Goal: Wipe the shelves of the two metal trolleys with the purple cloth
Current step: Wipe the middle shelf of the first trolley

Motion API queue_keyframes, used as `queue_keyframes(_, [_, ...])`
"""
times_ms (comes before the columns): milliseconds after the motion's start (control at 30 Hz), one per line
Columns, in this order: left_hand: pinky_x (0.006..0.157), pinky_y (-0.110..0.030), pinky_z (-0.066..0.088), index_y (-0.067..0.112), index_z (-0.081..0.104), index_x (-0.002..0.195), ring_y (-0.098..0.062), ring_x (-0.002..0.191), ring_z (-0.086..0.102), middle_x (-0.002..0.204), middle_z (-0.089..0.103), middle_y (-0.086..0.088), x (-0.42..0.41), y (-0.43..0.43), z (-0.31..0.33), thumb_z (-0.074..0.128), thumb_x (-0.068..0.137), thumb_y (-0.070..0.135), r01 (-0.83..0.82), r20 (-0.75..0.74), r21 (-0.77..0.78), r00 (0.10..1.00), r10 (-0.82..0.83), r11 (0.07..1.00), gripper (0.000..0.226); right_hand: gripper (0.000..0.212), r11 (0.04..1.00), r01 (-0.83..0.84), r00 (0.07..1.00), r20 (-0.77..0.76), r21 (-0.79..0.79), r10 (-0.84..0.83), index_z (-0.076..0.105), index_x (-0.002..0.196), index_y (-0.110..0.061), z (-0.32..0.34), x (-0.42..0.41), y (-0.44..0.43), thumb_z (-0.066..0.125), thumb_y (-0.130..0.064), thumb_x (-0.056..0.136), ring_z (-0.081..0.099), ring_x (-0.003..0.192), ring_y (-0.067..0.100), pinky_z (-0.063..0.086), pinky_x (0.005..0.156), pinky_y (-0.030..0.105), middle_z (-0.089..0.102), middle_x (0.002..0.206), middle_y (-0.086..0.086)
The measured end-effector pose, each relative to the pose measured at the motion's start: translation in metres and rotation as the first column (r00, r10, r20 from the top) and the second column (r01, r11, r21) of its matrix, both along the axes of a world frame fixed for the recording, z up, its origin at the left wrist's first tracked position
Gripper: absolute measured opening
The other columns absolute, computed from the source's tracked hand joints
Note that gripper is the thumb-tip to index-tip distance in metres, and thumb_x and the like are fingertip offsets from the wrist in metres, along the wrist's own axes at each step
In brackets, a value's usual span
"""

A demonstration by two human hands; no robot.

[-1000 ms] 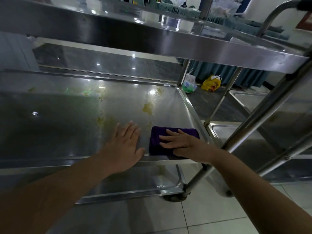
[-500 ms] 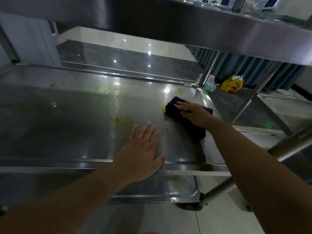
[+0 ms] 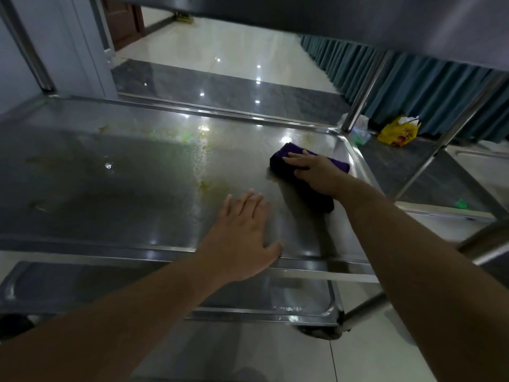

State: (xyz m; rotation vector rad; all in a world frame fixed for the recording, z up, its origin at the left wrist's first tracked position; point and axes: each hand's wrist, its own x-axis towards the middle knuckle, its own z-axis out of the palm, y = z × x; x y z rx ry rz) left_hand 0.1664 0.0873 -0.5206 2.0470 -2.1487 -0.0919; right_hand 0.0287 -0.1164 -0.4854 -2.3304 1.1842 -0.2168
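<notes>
The middle shelf [image 3: 115, 172] of a metal trolley fills the view, with yellowish stains [image 3: 202, 158] down its centre. My right hand [image 3: 316, 173] presses flat on the purple cloth [image 3: 281, 158] near the shelf's far right corner. My left hand [image 3: 242, 238] lies flat, fingers spread, on the shelf by its near rim, holding nothing. The top shelf [image 3: 358, 23] hangs overhead and the bottom shelf [image 3: 68, 288] shows below. A second trolley's shelf [image 3: 479, 177] stands to the right.
Upright trolley posts [image 3: 358, 106] rise at the right corners. On the dark floor beyond lie a yellow bag [image 3: 396, 132] and a clear plastic bag [image 3: 360, 130]. A teal curtain [image 3: 399, 84] runs along the right; a wall panel [image 3: 55, 51] stands at left.
My right hand has slid the cloth from the shelf's near edge toward its far right corner. The left hand has stayed flat near the front rim. The camera has dipped lower under the top shelf.
</notes>
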Motion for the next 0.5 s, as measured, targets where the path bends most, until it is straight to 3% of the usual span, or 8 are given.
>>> queue_keyframes(67, [0.118,-0.043,0.004,0.013,0.004,0.151,-0.018,0.144,-0.003,0.158,0.006,-0.002,0.000,0.000,0.001,0.034,0.086,0.064,-0.030,-0.025,-0.033,0.999,0.029,0.999,0.088,0.047,0.998,-0.054,0.999,0.007,-0.019,0.054,0.045,0.140,-0.029,-0.003,-0.002,0.016,0.049,-0.009,0.098,0.009,0.147,0.012,0.000,0.117,0.034,0.031,0.153,-0.011])
queue_keyframes(133, [0.117,-0.045,0.014,0.009,0.019,0.147,-0.024,0.141,0.014,0.152,0.022,-0.009,-0.002,0.003,0.001,0.033,0.080,0.064,-0.083,-0.065,-0.130,0.995,0.075,0.988,0.089,0.047,0.994,-0.106,0.994,0.006,-0.034,0.106,0.047,0.139,-0.028,-0.004,-0.007,0.034,0.050,-0.007,0.097,0.010,0.147,0.012,-0.003,0.117,0.035,0.033,0.152,-0.010])
queue_keyframes(233, [0.108,-0.050,0.033,0.002,0.044,0.129,-0.035,0.124,0.043,0.132,0.049,-0.019,-0.002,0.006,-0.001,0.053,0.077,0.043,-0.216,-0.105,-0.297,0.975,0.193,0.930,0.067,0.046,0.986,-0.164,0.986,-0.017,-0.030,0.164,0.046,0.139,-0.028,0.000,-0.015,0.067,0.049,-0.008,0.097,0.009,0.146,0.011,-0.007,0.116,0.035,0.031,0.153,-0.012])
queue_keyframes(367, [0.100,-0.052,0.041,0.000,0.051,0.118,-0.039,0.115,0.049,0.120,0.055,-0.023,0.001,0.013,0.007,0.037,0.075,0.016,-0.280,-0.161,-0.391,0.959,0.235,0.877,0.048,0.045,0.972,-0.230,0.973,-0.043,-0.043,0.229,0.044,0.139,-0.029,0.002,-0.023,0.108,0.047,-0.011,0.098,0.006,0.146,0.007,-0.008,0.111,0.027,0.031,0.153,-0.013])
queue_keyframes(500, [0.097,-0.049,0.042,0.002,0.060,0.110,-0.037,0.113,0.051,0.114,0.061,-0.019,0.009,0.018,0.008,0.058,0.066,0.009,-0.248,-0.148,-0.352,0.967,0.208,0.902,0.044,0.045,0.952,-0.300,0.953,-0.065,-0.055,0.296,0.042,0.140,-0.032,0.000,-0.030,0.137,0.046,-0.012,0.099,0.003,0.141,0.000,-0.010,0.112,0.026,0.029,0.151,-0.016])
